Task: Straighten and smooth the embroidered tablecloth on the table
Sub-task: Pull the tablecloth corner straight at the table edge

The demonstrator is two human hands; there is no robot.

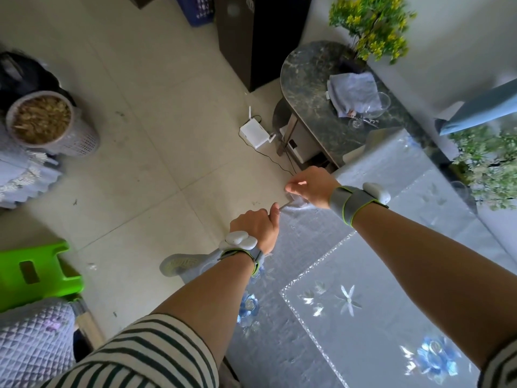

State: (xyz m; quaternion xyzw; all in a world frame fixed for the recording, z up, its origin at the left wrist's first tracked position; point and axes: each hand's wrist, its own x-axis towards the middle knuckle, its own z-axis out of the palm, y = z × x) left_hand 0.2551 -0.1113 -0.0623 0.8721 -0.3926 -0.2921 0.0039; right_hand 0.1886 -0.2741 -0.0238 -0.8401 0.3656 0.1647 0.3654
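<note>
The pale blue embroidered tablecloth (372,275) covers the table on the right, with blue flower stitching and a shiny sequin border. Its far left corner hangs over the table edge. My left hand (256,226) is closed on the cloth's edge near that corner, thumb pressed on the fabric. My right hand (309,186) pinches the corner itself just beyond, fingers closed on a small fold. Both wrists wear grey straps with white sensors.
A dark marble console (313,88) holds a folded cloth (354,93), a glass and a yellow-flowered plant (369,26). A white router (253,133) with cables lies on the tiled floor. A green stool (36,273), a basket (44,121) and my shoe (181,266) are at left.
</note>
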